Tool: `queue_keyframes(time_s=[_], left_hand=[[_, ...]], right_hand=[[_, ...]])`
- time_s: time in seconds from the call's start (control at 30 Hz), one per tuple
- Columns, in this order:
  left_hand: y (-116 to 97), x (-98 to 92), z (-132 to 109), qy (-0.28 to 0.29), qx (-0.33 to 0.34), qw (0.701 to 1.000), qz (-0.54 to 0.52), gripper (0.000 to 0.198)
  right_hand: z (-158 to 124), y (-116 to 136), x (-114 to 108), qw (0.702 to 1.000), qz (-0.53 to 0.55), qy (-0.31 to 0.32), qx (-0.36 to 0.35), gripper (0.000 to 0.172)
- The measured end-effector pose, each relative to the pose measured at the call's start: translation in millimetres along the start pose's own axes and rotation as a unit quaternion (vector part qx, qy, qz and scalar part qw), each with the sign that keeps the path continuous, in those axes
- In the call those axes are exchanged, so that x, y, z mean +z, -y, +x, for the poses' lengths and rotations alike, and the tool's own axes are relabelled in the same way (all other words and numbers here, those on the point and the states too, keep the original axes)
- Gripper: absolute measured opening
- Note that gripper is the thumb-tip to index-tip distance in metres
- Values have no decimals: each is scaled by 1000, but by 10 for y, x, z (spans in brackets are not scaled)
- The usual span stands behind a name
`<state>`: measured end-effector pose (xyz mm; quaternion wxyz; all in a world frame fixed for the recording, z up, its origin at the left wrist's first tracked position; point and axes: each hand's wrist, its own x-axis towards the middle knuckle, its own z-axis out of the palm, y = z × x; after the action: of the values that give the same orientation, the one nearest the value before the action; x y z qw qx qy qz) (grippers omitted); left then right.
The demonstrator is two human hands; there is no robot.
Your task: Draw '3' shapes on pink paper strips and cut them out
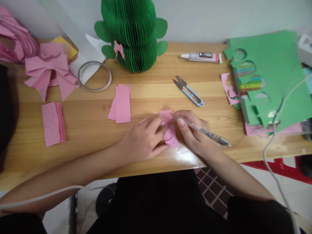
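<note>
A pink paper strip with curved dark lines drawn on it lies on the table in front of me. My left hand holds it down from the left, fingers bent and thumb by its lower edge. In my right hand is a clear-barrelled pen, gripped near the tip, which points at the strip's upper right part. Part of the strip is hidden under my fingers. Two plain pink strips overlap to the left of my left hand. Blue thread snips lie beyond my right hand.
A green honeycomb paper figure stands at the back. To the left are a tape roll, a pink paper bow and a marked pink stack. A glue tube, green sheets and a white cable are rightward.
</note>
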<state>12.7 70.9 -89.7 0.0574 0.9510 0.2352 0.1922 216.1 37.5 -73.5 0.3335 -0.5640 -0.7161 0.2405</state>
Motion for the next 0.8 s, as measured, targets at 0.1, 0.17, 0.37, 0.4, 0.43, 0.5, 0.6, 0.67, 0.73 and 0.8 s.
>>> queue_keyframes(time_s=[0.1, 0.17, 0.37, 0.4, 0.43, 0.5, 0.6, 0.67, 0.73, 0.8], left_hand=[[18, 2, -18, -13, -8, 1000, -14, 39], [34, -7, -24, -20, -12, 999, -35, 37], [70, -40, -23, -23, -17, 996, -83, 32], [72, -42, -23, -23, -15, 996, -85, 32], [74, -43, -23, -19, -15, 996, -85, 32], [74, -45, -20, -7, -20, 997, -80, 34], [71, -49, -12, 7, -19, 997, -69, 34], [70, -53, -8, 9, -14, 998, -65, 33], [69, -54, -7, 10, -12, 998, -64, 35], [68, -53, -8, 11, -13, 998, -64, 37]], right_hand=[[-3, -7, 3, 1000, -11, -4, -14, 15], [-4, -15, 3, 1000, -17, -2, -10, 15], [7, -24, 1, 1000, -4, -2, 0, 15], [8, -25, 3, 1000, -3, -2, 2, 16], [8, -25, 5, 1000, -3, -1, 3, 16], [9, -26, 12, 1000, -1, 0, 5, 17], [15, -32, 24, 1000, 5, -1, 2, 18], [24, -46, 31, 1000, 12, -5, 1, 19], [36, -68, 38, 999, 35, -18, -10, 21], [49, -93, 49, 997, 73, -30, -18, 24]])
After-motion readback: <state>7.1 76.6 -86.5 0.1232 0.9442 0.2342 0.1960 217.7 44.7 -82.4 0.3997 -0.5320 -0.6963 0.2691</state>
